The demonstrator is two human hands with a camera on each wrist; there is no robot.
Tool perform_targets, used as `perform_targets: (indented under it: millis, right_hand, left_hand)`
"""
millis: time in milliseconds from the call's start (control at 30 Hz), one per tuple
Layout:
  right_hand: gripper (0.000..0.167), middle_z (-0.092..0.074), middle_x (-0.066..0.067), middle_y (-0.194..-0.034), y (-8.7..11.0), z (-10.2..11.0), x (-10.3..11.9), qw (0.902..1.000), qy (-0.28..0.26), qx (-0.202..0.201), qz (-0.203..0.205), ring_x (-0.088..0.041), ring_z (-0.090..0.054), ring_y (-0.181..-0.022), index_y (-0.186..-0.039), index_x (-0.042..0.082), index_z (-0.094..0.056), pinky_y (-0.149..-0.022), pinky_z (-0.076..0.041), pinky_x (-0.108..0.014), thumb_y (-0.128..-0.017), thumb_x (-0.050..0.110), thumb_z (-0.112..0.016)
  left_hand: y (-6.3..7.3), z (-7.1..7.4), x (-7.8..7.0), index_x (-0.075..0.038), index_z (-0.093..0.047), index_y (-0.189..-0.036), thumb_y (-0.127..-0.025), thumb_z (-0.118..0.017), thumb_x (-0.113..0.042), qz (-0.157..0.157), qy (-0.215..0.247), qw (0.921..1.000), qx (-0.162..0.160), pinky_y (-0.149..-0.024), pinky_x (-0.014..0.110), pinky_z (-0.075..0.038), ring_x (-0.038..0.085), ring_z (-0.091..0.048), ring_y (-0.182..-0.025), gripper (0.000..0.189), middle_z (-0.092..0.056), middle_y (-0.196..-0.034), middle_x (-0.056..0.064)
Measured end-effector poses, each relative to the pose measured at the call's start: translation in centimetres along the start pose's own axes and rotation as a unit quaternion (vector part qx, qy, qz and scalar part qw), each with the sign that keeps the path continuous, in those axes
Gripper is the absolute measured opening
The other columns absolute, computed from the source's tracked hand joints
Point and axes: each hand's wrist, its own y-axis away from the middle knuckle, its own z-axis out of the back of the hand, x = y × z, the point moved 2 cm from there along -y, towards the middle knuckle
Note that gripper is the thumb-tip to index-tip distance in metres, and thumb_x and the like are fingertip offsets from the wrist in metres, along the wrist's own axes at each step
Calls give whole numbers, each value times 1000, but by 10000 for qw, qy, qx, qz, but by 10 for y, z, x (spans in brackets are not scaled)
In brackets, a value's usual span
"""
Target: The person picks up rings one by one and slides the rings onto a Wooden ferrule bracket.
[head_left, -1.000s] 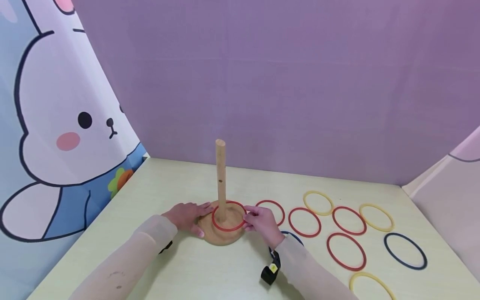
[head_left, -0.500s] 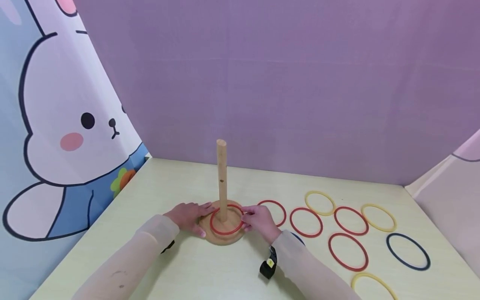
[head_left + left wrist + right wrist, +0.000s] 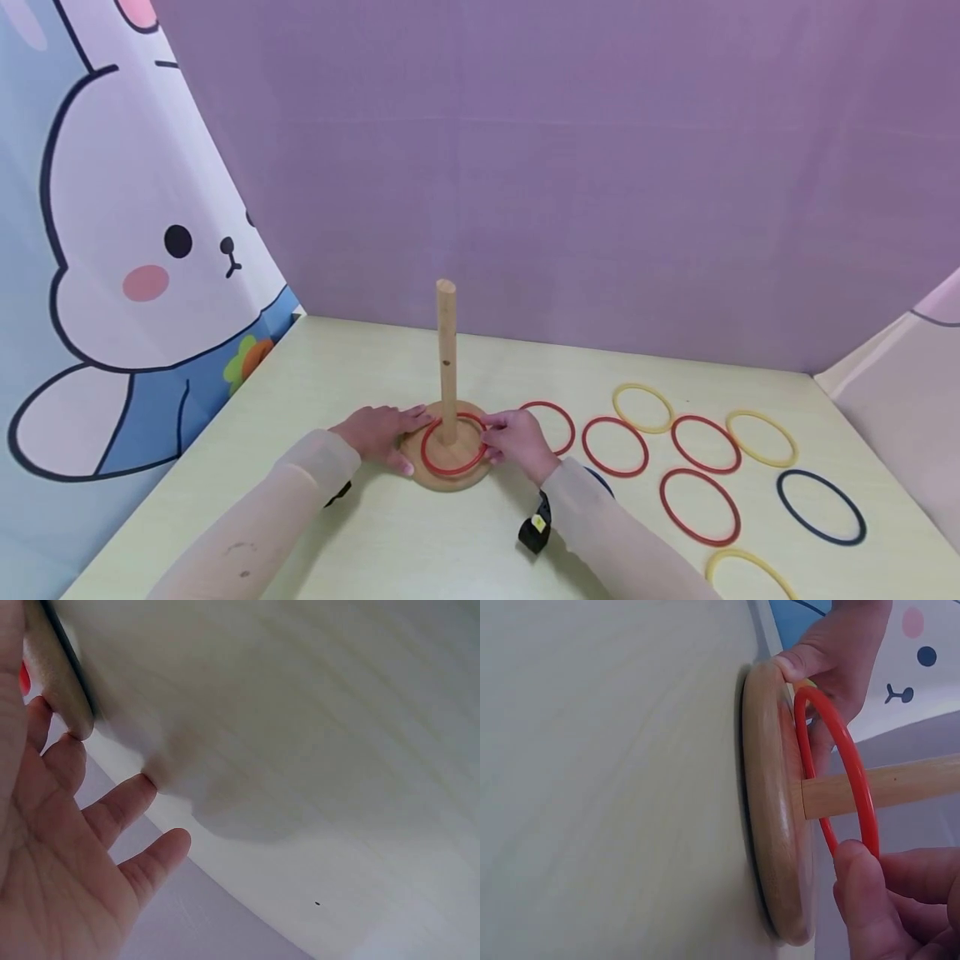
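Note:
A round wooden base (image 3: 450,483) with an upright wooden peg (image 3: 447,350) stands on the table. My left hand (image 3: 378,433) rests at the base's left rim, its fingers spread against the edge. Thumb and fingers of my right hand (image 3: 521,442) pinch the right side of a red ring (image 3: 448,473). That ring encircles the peg low down. In the right wrist view the red ring (image 3: 861,791) tilts, held slightly off the base (image 3: 765,795). The left wrist view shows the left palm (image 3: 67,877) and fingertips against the base's edge.
Several rings lie flat on the table to the right, among them a red ring (image 3: 647,450), a yellow ring (image 3: 642,386) and a blue ring (image 3: 862,532). Another blue ring (image 3: 602,479) is partly hidden under the right forearm. A purple backdrop (image 3: 555,208) closes off the back.
The right hand has lowered the red ring a little along the peg, toward the base. The left hand has stayed on the base. The head view has shifted slightly.

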Motion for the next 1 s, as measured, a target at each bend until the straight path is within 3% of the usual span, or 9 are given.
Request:
perform_targets:
  millis: [433,667,1000]
  right_hand:
    - [24,-70,-10,-77,-9,4,2,9963,851,29,-127,-9,-61,-52,-108,-7,-68,-51,-53,-25,-84,-2,-67]
    - [24,-68,-7,-73,-12,3,3,9933,1119,149,-246,-10,-59,-52,-107,-7,-69,-51,-52,-24,-84,0,-69]
    - [25,-66,-7,-71,-15,2,5,9910,1268,229,-351,-11,-58,-51,-108,-6,-68,-51,-52,-24,-84,-1,-69]
  left_hand:
    - [0,1,-1,-21,-41,-147,-72,-79,-48,14,81,10000,-2,-99,53,-40,36,-47,-126,88,-42,-148,6]
    - [1,0,1,-22,-39,-148,-72,-78,-49,109,133,9999,18,-99,54,-39,37,-48,-124,90,-48,-143,10]
    - [1,0,0,-24,-40,-147,-71,-78,-50,108,192,9998,19,-101,55,-38,36,-45,-129,89,-42,-148,6]
